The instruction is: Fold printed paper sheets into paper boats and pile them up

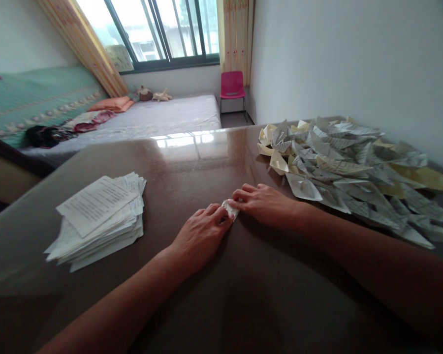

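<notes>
A small folded piece of paper (230, 208), whitish with print on it, lies at the middle of the brown table, mostly covered by fingers. My left hand (203, 233) grips its left side, fingers closed over it. From the right, my right hand (263, 202) pinches the other side between thumb and fingers. The two hands almost meet over the paper, so its exact folded shape is partly hidden.
Left on the glossy table (192, 172) is a stack of printed sheets (99, 216). At the right, a large heap of folded paper boats (339, 162) reaches toward the wall. Beyond stand a bed (177, 112) and a pink chair (232, 86).
</notes>
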`<state>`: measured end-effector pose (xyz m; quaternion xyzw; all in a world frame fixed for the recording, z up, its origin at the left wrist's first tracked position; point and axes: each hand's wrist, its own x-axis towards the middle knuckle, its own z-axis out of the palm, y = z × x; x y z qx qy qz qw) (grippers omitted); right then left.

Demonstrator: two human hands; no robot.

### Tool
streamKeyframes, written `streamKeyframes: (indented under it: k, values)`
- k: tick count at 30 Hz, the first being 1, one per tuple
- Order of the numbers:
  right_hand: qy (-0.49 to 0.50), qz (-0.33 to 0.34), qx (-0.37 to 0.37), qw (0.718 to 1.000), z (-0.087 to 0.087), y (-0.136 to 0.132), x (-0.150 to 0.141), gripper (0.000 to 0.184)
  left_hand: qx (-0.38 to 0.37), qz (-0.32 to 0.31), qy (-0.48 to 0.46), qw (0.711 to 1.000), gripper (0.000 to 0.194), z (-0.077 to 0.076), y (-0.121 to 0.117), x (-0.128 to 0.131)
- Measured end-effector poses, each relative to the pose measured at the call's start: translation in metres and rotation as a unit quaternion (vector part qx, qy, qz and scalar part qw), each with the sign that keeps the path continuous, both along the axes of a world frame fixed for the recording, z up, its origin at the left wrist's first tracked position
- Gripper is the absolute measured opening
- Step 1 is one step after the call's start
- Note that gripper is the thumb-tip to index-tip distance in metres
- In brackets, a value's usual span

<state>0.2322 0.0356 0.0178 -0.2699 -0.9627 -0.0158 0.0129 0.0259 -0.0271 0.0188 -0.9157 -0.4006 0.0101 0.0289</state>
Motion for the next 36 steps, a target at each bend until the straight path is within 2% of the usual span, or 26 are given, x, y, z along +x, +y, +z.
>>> streamKeyframes:
  k: [4,13,17,21,24,26,30,33,36]
  values:
    - [-0.02,-0.041,0.035,0.998,0.0,-0.012,-0.009,0.03,0.003,0.0,0.0,1.0,0.033,-0.003,0.0,0.002]
    - [0.023,-0.068,0.028,0.997,-0.007,-0.018,-0.013,0.037,0.021,-0.011,-0.032,0.999,0.038,-0.001,-0.002,0.003]
    - [0.076,-0.09,-0.015,0.993,-0.015,-0.009,-0.011,0.036,0.004,0.013,-0.093,0.996,0.034,-0.005,0.003,-0.001]
    - [0.183,-0.141,-0.079,0.97,-0.022,0.005,-0.009,0.031,-0.031,0.046,-0.238,0.97,0.02,-0.018,0.014,-0.008]
    - [0.217,-0.14,-0.109,0.96,-0.024,0.007,-0.01,0.03,-0.065,0.09,-0.309,0.945,0.011,-0.025,0.021,-0.012]
    - [0.237,-0.15,-0.166,0.945,-0.024,0.007,-0.011,0.027,-0.091,0.125,-0.345,0.926,0.008,-0.027,0.024,-0.012]
    - [0.32,-0.138,-0.298,0.889,-0.019,0.007,-0.013,0.021,-0.121,0.189,-0.412,0.883,0.028,-0.028,0.028,-0.012]
    - [0.378,-0.1,-0.291,0.873,-0.015,0.007,-0.013,0.016,-0.102,0.173,-0.455,0.867,0.021,-0.025,0.028,-0.012]
    - [0.378,-0.095,-0.207,0.897,-0.013,0.003,-0.013,0.015,-0.067,0.13,-0.461,0.875,0.018,-0.021,0.025,-0.013]
